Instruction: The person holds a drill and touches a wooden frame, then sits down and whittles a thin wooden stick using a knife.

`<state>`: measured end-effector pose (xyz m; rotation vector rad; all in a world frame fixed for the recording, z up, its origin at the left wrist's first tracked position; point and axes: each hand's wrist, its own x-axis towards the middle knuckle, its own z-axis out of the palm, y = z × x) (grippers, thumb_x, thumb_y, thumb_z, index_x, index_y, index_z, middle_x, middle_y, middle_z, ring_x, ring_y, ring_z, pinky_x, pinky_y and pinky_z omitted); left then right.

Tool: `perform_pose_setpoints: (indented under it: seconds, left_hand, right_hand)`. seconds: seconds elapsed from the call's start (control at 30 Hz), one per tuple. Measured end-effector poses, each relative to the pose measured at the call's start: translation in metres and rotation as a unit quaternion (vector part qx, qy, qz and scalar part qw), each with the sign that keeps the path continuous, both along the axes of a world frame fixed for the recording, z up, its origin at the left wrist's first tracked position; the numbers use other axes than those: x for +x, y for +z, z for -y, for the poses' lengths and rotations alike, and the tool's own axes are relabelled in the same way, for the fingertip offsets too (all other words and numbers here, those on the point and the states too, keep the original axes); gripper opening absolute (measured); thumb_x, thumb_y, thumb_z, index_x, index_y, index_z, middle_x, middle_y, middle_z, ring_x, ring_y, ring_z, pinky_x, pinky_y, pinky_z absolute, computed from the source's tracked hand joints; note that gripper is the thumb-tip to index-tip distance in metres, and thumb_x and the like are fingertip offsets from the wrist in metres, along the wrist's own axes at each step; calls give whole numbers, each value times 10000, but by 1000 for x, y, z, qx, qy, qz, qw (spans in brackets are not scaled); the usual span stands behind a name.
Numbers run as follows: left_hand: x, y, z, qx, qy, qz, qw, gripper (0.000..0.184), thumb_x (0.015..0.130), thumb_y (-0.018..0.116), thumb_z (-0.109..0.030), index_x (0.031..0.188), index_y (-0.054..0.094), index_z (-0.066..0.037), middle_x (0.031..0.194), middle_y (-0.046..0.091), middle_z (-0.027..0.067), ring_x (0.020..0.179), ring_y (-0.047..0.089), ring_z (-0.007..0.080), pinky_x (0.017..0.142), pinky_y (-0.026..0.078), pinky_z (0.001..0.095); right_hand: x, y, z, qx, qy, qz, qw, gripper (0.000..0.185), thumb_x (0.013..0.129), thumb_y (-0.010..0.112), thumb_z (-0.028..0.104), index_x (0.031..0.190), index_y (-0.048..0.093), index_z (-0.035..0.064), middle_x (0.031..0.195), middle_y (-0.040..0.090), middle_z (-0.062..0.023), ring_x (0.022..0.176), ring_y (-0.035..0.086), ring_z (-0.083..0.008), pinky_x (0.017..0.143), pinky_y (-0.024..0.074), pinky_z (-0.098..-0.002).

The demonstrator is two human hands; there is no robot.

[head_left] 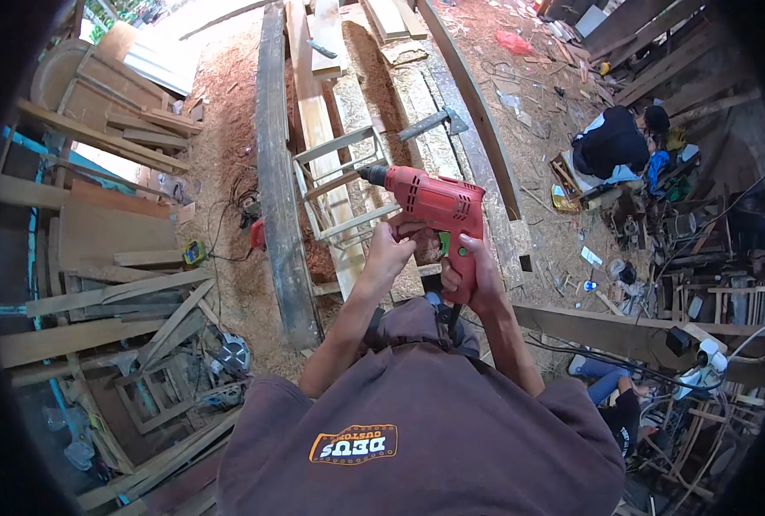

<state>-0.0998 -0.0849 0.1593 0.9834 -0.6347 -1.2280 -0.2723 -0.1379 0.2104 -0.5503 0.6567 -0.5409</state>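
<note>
A red power drill [434, 193] is held level in front of my body, its black chuck pointing left. My right hand [477, 273] wraps round its handle, by the green trigger. Just under the front of the drill body, my left hand [388, 258] is closed with curled fingers pressed against it; the fingertips are partly hidden. Beneath and left of the chuck stands a small pale wooden frame [341, 144] of thin slats. Whether the drill touches the frame I cannot tell. Farther along the workbench lies a hatchet [438, 123].
Long planks [313, 112] and a dark beam [281, 172] run away from me. A knife [322, 49] lies on a board. Wood pieces crowd the left, with a circular saw [230, 353]. One person [610, 142] crouches at right; another person's leg [602, 371] shows lower right, near cables.
</note>
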Motion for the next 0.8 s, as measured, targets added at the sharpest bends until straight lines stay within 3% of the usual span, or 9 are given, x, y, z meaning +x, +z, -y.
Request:
perform_pose_setpoints:
  seconds: [0.07, 0.13, 0.17, 0.27, 0.3, 0.4, 0.53, 0.67, 0.8]
  left_hand:
    - [7, 3, -13, 7, -3, 16, 1000, 391, 903, 664, 46, 1285, 585, 29, 1135, 711, 127, 1021, 675, 168, 950, 527, 304]
    - [12, 1, -23, 22, -4, 50, 998, 381, 909, 665, 33, 1282, 592, 26, 1129, 716, 127, 1003, 679, 164, 936, 529, 301]
    - [12, 0, -27, 25, -5, 74, 997, 346, 921, 690, -45, 1259, 626, -5, 1135, 720, 106, 1016, 672, 159, 931, 523, 318]
    - [25, 18, -54, 89, -38, 278, 956, 329, 927, 711, -127, 1240, 656, -44, 1139, 725, 89, 1032, 667, 158, 942, 518, 333]
    - [30, 9, -60, 96, -7, 254, 963, 305, 936, 709, -185, 1215, 677, -64, 1134, 729, 85, 1046, 665, 162, 944, 515, 334]
    - [48, -6, -93, 80, 108, 257, 957, 270, 967, 641, -148, 1186, 673, 7, 1048, 747, 100, 931, 691, 172, 839, 541, 304]
    - [80, -44, -124, 105, 175, 184, 961, 243, 996, 585, -122, 1184, 663, 10, 996, 738, 97, 920, 682, 138, 829, 534, 282]
    - [90, -64, -129, 99, 222, 172, 955, 219, 1010, 558, -112, 1154, 666, 14, 966, 725, 90, 924, 679, 128, 827, 521, 264]
    - [94, -50, -116, 140, 240, 247, 928, 206, 995, 590, -151, 1117, 692, -20, 985, 711, 76, 888, 624, 113, 831, 494, 291]
  right_hand:
    - [3, -6, -11, 52, 37, 39, 997, 446, 941, 555, 246, 1314, 325, 168, 830, 545, -106, 460, 482, -127, 386, 383, -282]
    - [12, 7, -27, -40, -1, -12, 999, 493, 915, 559, 197, 1340, 312, 171, 855, 554, -105, 453, 480, -124, 384, 391, -278]
    - [18, 17, -34, -87, -20, -36, 995, 518, 903, 561, 173, 1353, 305, 173, 868, 558, -104, 449, 480, -122, 383, 394, -276]
    - [21, 36, -49, -211, -8, -173, 962, 589, 883, 545, 103, 1400, 274, 179, 911, 569, -101, 437, 479, -110, 368, 402, -258]
    - [19, 44, -53, -211, 2, -186, 960, 676, 872, 557, 62, 1448, 225, 183, 763, 548, -55, 436, 483, -93, 363, 388, -242]
    - [16, 48, -60, -263, 12, -264, 928, 661, 867, 570, 46, 1446, 272, 162, 770, 572, -53, 428, 478, -87, 351, 371, -231]
    - [6, 34, -70, -253, 32, -344, 904, 731, 836, 687, 27, 1444, 296, 142, 764, 595, -37, 450, 496, -80, 362, 378, -231]
    - [-9, -3, -70, -217, 50, -332, 917, 769, 832, 739, 16, 1444, 289, 136, 945, 681, -97, 481, 495, -76, 383, 398, -234]
    - [-3, -8, -62, -168, 60, -341, 923, 762, 832, 699, -20, 1445, 275, 138, 969, 682, -107, 494, 502, -79, 401, 409, -234]
